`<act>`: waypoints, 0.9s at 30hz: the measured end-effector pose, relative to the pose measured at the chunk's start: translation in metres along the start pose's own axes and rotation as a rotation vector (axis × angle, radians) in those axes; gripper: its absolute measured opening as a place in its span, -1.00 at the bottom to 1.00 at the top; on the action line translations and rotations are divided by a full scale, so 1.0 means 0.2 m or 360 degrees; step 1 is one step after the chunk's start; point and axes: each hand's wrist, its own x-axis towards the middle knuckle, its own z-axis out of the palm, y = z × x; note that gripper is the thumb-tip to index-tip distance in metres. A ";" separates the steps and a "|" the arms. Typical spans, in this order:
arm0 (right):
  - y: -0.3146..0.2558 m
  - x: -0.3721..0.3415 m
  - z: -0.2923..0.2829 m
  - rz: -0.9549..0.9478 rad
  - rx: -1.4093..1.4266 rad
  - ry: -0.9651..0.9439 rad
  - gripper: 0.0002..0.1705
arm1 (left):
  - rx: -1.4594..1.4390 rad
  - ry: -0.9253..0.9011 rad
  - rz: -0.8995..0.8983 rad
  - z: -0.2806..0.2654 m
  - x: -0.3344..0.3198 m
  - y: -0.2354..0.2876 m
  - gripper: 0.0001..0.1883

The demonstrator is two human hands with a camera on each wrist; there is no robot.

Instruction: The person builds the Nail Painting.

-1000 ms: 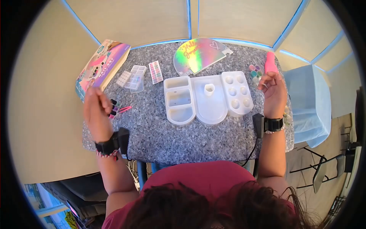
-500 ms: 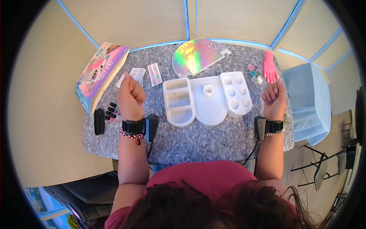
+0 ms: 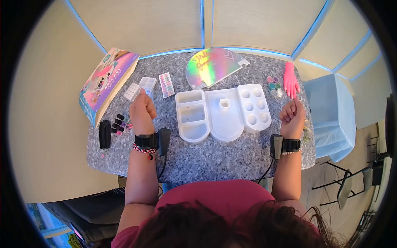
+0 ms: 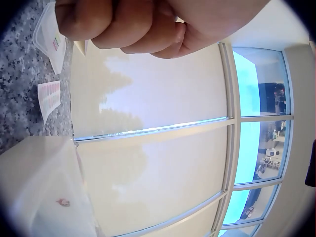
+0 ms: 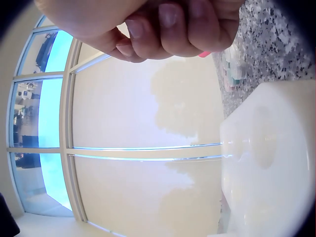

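My left hand [image 3: 142, 111] is held up over the left part of the table, in front of the clear compartment cases [image 3: 147, 82]. Its fingers [image 4: 131, 24] are curled in and hold nothing. On the right, my right hand [image 3: 292, 118] is raised just in front of the pink model hand [image 3: 291, 80], its fingers [image 5: 173, 29] also folded toward the palm and empty. Between the hands lies a white tray set: a three-compartment tray [image 3: 205, 115], a middle piece [image 3: 225, 128] with a small raised holder, and a tray with round wells [image 3: 259, 120].
A nail art box [image 3: 108, 84] leans at the left edge, near small black-capped bottles [image 3: 120, 117] and a black case [image 3: 105, 134]. Behind the trays lie a sticker sheet [image 3: 166, 85] and a shiny half-round panel [image 3: 213, 68]. Small round pots [image 3: 271, 86] sit by the pink hand.
My left hand has moved right, away from the box and bottles, and its fingers have curled in. My right hand has come slightly toward me, its fingers more folded, uncovering the pink hand.
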 end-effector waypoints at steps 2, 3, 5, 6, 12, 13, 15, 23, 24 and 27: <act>0.01 0.00 0.00 0.0047 0.0037 0.0029 -0.48 | 0.0036 0.0039 0.0042 0.00 0.00 -0.01 -0.44; 0.01 0.00 0.00 0.0049 0.0038 0.0029 -0.48 | 0.0039 0.0040 0.0042 0.00 0.00 -0.02 -0.44; 0.01 0.00 -0.01 0.0023 0.0031 0.0070 -0.48 | 0.0007 0.0028 0.0129 -0.01 -0.01 -0.03 -0.44; 0.01 -0.01 -0.01 0.0026 0.0032 0.0075 -0.48 | 0.0011 0.0026 0.0126 -0.01 -0.01 -0.03 -0.44; 0.02 0.00 0.01 0.0021 0.0017 0.0056 -0.50 | -0.0063 0.0025 0.0085 -0.01 0.00 -0.03 -0.44; 0.02 -0.01 0.01 0.0004 0.0010 0.0070 -0.50 | -0.0055 0.0039 0.0065 0.00 0.00 -0.02 -0.44; -0.01 -0.01 0.04 -0.0020 0.0009 0.0086 -0.50 | -0.0049 0.0045 0.0050 0.01 0.00 -0.02 -0.45; -0.12 0.26 0.21 0.0150 -0.0709 -0.0639 -0.68 | 0.0799 -0.0527 -0.0010 0.11 0.17 0.01 -0.68; -0.12 0.34 0.24 0.0140 -0.0709 -0.0633 -0.68 | 0.0806 -0.0622 -0.0049 0.10 0.25 -0.01 -0.69; -0.06 0.57 0.30 0.0400 -0.0733 -0.1022 -0.53 | 0.0896 -0.0747 -0.0249 0.18 0.34 0.03 -0.62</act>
